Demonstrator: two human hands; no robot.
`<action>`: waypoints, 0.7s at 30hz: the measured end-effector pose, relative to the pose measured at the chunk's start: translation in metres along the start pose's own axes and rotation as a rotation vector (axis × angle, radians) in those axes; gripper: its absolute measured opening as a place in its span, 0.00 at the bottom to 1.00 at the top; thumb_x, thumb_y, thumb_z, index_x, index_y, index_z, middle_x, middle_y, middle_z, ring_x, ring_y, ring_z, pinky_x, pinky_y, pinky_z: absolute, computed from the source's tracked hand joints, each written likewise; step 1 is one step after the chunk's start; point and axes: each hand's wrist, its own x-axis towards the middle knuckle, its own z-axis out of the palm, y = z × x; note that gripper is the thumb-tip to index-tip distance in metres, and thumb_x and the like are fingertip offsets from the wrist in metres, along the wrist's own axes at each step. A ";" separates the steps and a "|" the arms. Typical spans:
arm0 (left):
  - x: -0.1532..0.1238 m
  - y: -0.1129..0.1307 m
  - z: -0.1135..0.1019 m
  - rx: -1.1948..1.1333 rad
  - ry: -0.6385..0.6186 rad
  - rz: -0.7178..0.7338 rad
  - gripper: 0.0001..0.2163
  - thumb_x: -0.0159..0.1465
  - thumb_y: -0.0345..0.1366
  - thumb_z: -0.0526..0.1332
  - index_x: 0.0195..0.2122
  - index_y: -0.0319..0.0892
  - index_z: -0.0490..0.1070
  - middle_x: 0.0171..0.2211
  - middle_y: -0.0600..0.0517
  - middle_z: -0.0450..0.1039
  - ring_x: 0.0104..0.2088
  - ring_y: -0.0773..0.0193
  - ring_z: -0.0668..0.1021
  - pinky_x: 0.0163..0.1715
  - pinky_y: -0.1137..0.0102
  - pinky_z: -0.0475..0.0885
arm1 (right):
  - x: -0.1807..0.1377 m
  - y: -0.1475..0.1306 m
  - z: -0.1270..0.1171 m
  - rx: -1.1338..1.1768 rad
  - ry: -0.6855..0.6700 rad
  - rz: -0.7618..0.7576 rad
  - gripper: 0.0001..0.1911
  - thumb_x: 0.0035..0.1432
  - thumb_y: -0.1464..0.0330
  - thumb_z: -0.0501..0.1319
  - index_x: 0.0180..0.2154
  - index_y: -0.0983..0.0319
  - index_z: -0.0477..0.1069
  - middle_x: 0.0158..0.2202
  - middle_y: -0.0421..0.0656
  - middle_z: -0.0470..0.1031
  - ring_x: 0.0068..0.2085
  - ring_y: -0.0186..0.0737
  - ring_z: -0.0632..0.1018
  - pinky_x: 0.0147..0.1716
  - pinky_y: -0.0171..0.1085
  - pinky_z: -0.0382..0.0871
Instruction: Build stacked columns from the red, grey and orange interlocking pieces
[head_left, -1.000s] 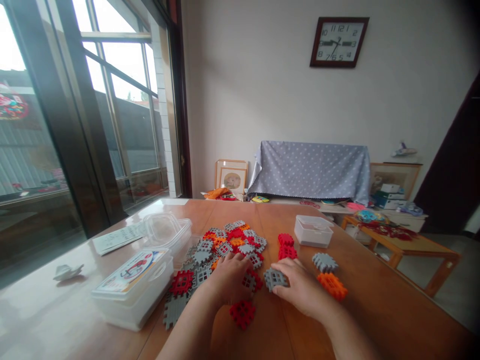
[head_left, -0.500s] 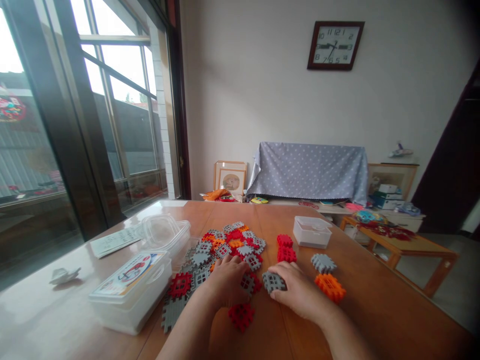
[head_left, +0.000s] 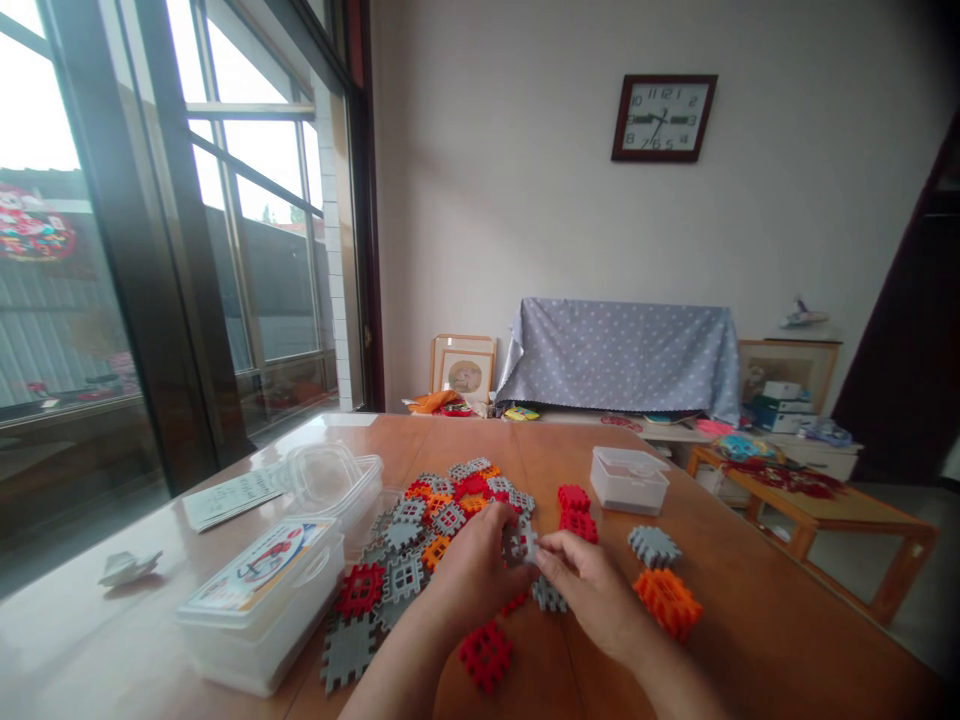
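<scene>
A heap of grey, red and orange waffle tiles (head_left: 442,505) lies on the wooden table (head_left: 750,600). My left hand (head_left: 472,575) and my right hand (head_left: 589,590) meet just above the table, both pinching one grey tile (head_left: 517,543) held up between them. Another grey tile (head_left: 549,596) lies flat under my right fingers. A red tile (head_left: 486,654) lies near my left wrist. To the right sit a grey tile (head_left: 654,546) and an orange stack (head_left: 667,600). A red stack (head_left: 576,512) stands behind my hands.
A lidded clear plastic box (head_left: 259,600) with a picture label stands at the left, an open clear tub (head_left: 330,478) behind it. A small white box (head_left: 628,480) sits at the far right. A paper sheet (head_left: 225,495) and a small white scrap (head_left: 127,567) lie near the window.
My left hand has left the heap with a grey tile, and both hands have come together, lifting it off the table. The camera has tilted down slightly.
</scene>
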 end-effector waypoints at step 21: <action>0.008 0.005 0.025 -1.153 0.050 -0.473 0.15 0.51 0.39 0.70 0.32 0.43 0.64 0.25 0.56 0.73 0.26 0.67 0.78 0.26 0.76 0.65 | 0.003 0.007 -0.004 -0.028 0.341 -0.106 0.26 0.63 0.54 0.62 0.58 0.58 0.70 0.55 0.51 0.76 0.53 0.50 0.77 0.52 0.47 0.74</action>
